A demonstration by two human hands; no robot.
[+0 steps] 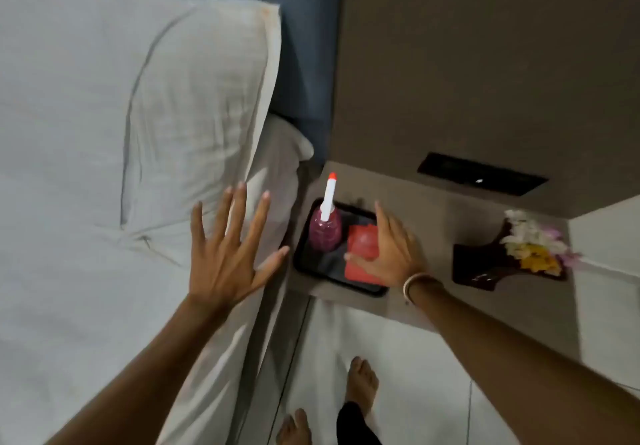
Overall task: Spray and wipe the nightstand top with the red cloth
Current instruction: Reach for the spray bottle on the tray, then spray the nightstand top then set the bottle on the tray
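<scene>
While my left hand [232, 248] hovers with fingers spread wide over the white bed [69, 167] at centre left, holding nothing, my right hand [388, 248] lies flat and open on the folded red cloth [360, 242]. That cloth rests in a black tray [311, 264] on the nightstand top [433, 216], mid-frame, beside a pink spray bottle [325, 229]. Right of the tray, a dark dish [481, 268] holds flowers [533, 243].

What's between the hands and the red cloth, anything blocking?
Nothing visible. The right hand is already at the red cloth in the black tray, fingers spread over it. The spray bottle stands beside the cloth, not across the reach. The left hand hovers open over the bed.
</scene>
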